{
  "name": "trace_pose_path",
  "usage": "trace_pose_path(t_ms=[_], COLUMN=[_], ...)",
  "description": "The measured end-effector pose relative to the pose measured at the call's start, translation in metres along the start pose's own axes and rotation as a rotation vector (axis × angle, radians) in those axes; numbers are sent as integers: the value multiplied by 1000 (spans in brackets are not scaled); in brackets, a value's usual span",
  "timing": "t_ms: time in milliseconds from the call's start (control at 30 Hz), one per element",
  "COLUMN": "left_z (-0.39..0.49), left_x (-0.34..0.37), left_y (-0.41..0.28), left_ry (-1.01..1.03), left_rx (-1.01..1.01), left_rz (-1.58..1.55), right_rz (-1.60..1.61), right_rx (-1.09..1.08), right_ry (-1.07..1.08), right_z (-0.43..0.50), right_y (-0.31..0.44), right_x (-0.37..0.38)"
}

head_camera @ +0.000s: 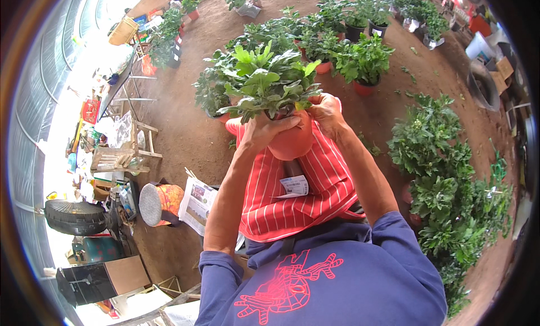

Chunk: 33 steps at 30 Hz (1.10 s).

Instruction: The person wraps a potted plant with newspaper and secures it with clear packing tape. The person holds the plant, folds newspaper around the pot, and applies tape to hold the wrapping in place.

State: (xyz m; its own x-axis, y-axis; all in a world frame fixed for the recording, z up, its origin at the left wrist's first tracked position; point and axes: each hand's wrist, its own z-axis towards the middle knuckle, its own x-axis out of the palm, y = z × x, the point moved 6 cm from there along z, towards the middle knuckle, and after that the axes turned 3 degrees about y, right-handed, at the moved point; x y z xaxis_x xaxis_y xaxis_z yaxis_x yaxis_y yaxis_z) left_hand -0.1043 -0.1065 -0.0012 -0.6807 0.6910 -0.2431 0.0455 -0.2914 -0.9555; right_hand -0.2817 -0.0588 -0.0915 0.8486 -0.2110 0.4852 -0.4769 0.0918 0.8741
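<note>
A leafy green plant in a reddish-orange pot is held over my lap. My left hand grips the pot's rim from the left, its thumb laid across the rim. My right hand is at the right side of the rim, its fingers pinched near a yellowish lower leaf; whether they hold that leaf cannot be made out. Below the pot a red striped apron covers my lap. A printed white label rests on it.
Several potted plants stand ahead on the dirt floor, and a dense row lines the right. On the left are a wooden chair, a round stool, newspapers and a black fan.
</note>
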Motion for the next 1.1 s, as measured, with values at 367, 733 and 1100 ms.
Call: trace_pose_path(t_ms=[367, 733, 1100], left_z=[3, -3, 9], left_x=[1, 4, 3], left_y=[-11, 13, 16], left_ry=[85, 105, 26], left_rx=[-136, -175, -175], left_rz=[-140, -385, -228], right_rz=[-177, -727, -88], right_rx=[33, 173, 79], right_ry=[-69, 34, 3], right_z=[4, -24, 39], right_y=[-3, 60, -5], right_x=[-17, 34, 3])
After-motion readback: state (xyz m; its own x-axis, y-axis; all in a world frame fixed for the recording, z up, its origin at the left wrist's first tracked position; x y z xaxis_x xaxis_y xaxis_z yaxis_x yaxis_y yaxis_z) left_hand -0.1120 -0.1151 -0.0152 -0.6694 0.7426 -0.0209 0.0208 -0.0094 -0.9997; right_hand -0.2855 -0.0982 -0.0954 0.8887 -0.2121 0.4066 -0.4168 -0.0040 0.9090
